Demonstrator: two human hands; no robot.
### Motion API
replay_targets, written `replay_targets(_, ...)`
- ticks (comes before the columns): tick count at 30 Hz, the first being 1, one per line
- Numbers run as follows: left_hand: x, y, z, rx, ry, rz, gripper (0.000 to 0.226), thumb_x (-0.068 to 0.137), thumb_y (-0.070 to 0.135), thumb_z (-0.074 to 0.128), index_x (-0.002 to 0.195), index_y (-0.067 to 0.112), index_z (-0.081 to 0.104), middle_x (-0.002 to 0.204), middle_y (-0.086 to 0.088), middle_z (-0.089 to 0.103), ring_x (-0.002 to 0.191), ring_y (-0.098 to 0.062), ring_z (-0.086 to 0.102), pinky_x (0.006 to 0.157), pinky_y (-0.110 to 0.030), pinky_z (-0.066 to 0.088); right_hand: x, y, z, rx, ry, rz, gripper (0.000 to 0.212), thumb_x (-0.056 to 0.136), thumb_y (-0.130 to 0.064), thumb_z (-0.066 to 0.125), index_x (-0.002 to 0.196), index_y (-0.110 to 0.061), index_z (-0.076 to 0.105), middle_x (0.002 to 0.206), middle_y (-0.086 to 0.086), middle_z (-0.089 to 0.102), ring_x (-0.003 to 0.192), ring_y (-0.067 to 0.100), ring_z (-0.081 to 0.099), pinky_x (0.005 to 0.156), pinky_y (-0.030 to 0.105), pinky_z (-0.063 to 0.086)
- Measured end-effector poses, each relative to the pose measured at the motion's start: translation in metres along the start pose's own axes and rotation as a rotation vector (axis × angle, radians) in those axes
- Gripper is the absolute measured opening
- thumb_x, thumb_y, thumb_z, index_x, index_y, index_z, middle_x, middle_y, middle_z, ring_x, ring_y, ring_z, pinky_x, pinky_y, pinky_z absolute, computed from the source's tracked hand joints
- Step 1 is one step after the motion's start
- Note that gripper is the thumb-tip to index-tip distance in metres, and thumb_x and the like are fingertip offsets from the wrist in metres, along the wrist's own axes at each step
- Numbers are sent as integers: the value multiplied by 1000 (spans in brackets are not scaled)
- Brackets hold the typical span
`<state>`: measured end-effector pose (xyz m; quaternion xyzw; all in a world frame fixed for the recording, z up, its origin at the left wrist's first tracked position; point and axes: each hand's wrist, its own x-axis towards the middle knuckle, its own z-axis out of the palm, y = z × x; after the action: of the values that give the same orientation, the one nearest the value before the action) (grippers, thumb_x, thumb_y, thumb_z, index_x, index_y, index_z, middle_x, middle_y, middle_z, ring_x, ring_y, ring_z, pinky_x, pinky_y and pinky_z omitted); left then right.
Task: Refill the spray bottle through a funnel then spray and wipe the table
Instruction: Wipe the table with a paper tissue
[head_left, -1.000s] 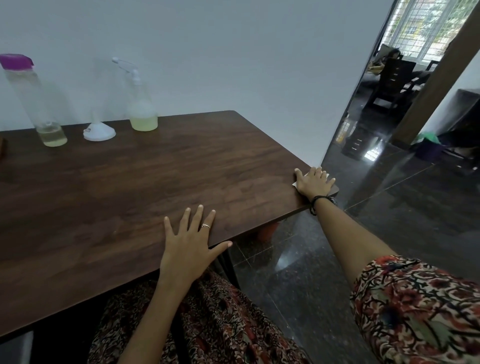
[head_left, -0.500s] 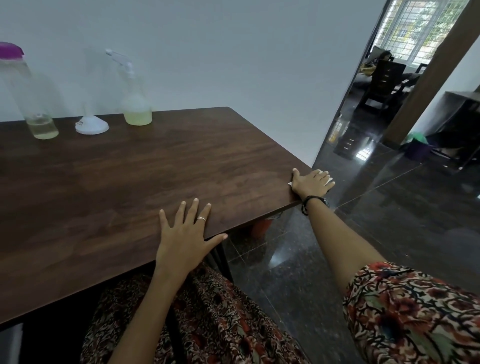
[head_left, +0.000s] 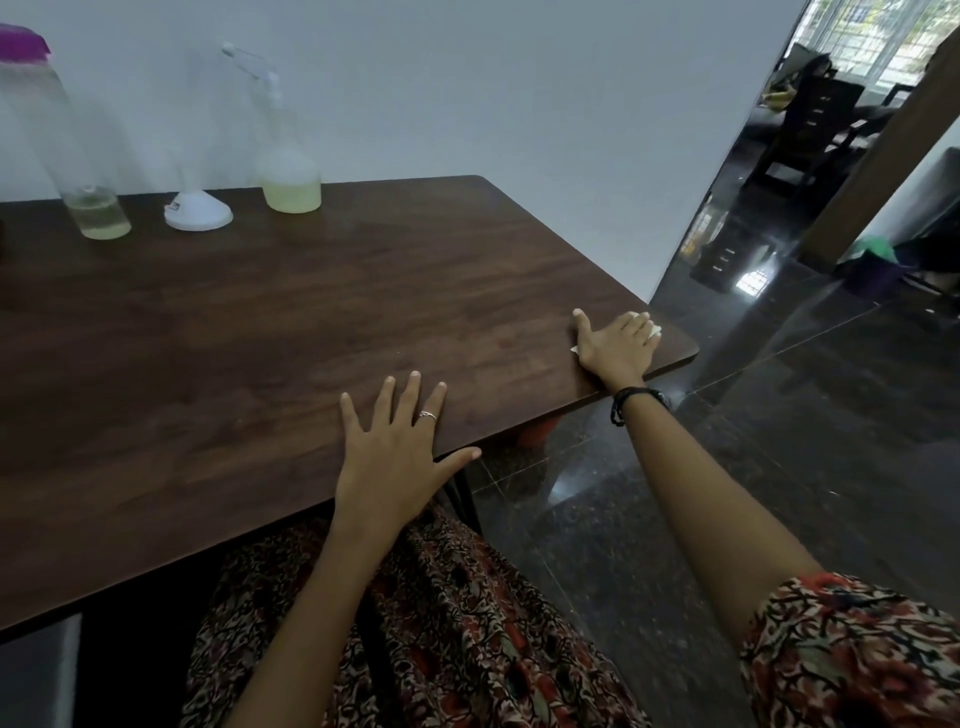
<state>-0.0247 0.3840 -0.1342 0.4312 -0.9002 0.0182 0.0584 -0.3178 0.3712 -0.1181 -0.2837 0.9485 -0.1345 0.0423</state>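
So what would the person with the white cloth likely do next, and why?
Probably slide the right hand, pressing the white cloth flat at the table's near right corner, back leftward along the edge. The spray bottle stands capped and the left hand only rests.

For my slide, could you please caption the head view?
Right hand presses white cloth at table corner; left hand rests flat.
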Motion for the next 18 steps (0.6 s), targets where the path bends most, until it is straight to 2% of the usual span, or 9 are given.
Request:
replay_targets(3,0,-1,1,4,5,0,89,79,75,2,140,21,38,145,-9,41,134,-30,39,102,-66,27,-5,-21,2,-5,-36,-144,91,93,-64,20,147,8,5,156,24,3,147,31,-1,119,42,-5)
replay_targets(6,-2,-2,0,-21,-7,-5,90,80,73,-3,143,19,32,149,-8,34,137,-26,34,107,-60,23,-17,-51,8,1,-94,-289,88,94,-62,21,148,5,5,157,21,2,147,28,-1,118,41,-5)
replay_targets(9,-16,-5,-1,-52,37,-36,87,87,65,0,136,8,44,141,-12,46,130,-22,46,105,-52,34,-38,-84,19,8,-116,-445,86,94,-61,24,148,3,11,157,21,7,147,29,4,119,42,-1)
replay_targets(15,-43,-18,-3,-51,88,-97,77,90,58,15,133,3,46,139,-13,48,128,-21,47,105,-45,36,-120,-158,43,44,-216,-831,75,97,-54,26,149,0,14,158,17,10,147,26,4,119,39,-1)
replay_targets(18,-56,-24,-5,-55,70,-147,78,92,59,9,134,4,45,139,-12,49,129,-20,47,107,-41,34,-152,-176,50,26,-277,-989,71,99,-49,25,149,-1,10,159,14,6,147,23,1,118,38,-3)
